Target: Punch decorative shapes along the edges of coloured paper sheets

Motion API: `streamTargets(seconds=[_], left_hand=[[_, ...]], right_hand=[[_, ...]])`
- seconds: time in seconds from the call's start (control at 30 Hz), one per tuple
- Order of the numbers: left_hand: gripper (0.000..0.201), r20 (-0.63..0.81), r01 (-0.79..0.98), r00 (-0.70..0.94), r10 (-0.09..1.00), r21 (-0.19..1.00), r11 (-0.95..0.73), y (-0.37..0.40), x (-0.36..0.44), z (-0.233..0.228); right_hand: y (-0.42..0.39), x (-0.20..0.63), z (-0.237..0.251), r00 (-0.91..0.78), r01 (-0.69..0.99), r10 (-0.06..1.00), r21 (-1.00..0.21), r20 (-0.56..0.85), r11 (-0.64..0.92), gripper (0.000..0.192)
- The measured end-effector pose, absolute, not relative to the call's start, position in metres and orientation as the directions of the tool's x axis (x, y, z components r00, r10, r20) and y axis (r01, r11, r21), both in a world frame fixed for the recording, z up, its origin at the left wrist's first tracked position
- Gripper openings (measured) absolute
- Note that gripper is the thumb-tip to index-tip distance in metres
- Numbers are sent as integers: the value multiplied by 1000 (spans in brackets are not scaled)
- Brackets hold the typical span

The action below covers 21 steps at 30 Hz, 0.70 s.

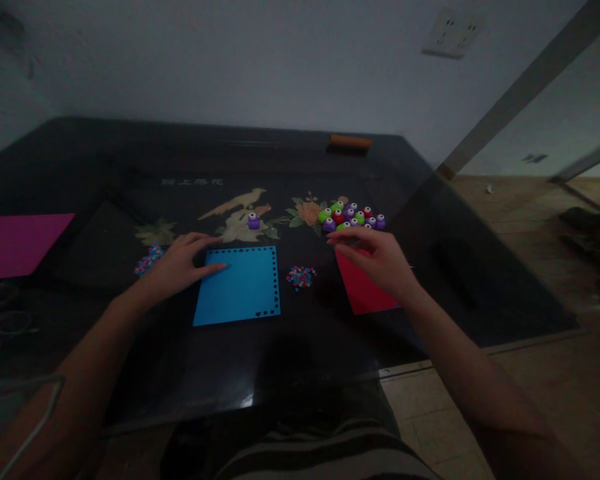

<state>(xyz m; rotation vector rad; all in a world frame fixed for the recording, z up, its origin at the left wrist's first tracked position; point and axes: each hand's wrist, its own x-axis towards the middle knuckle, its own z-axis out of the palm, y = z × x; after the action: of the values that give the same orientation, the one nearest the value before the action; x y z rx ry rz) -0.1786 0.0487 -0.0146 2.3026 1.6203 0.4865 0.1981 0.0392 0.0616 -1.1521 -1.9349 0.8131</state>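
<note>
The left hand (180,263) lies flat and spread, fingertips on the left edge of the blue sheet (240,285) at the middle of the dark tabletop (105,167). The right hand (375,257) hovers loosely curled, holding nothing, over the red sheet (363,293), just short of the cluster of punches (353,215). Confetti (301,277) lies between the sheets.

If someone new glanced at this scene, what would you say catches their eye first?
The bright blue paper square with punched heart edges at the centre of the dark glass table, with the left hand resting on its left edge. Next, the cluster of small colourful craft punches beyond the right hand.
</note>
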Motion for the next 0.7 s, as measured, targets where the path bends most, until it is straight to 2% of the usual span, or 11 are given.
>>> streamTargets(seconds=[0.07,0.13,0.23,0.33,0.5,0.7], left_hand=[[70,94,851,316,944,411,-326,49,-178,-16],[73,91,857,320,943,396,-329,50,-178,-18],[73,88,867,316,945,377,-325,51,-179,-21],[69,84,871,313,946,372,-322,52,-180,-23],[65,94,861,325,941,382,-335,50,-179,-22],[61,59,854,320,946,414,-315,49,-176,-17]], right_hand=[[52,167,55,-500,500,838,-716,221,487,24],[65,137,44,-588,591,792,-581,165,560,31],[80,102,27,-650,689,756,-359,80,630,45],[87,82,16,-653,727,757,-257,26,636,56],[93,75,7,-623,755,782,-262,-2,601,61],[101,77,-1,-627,720,778,-402,-30,565,41]])
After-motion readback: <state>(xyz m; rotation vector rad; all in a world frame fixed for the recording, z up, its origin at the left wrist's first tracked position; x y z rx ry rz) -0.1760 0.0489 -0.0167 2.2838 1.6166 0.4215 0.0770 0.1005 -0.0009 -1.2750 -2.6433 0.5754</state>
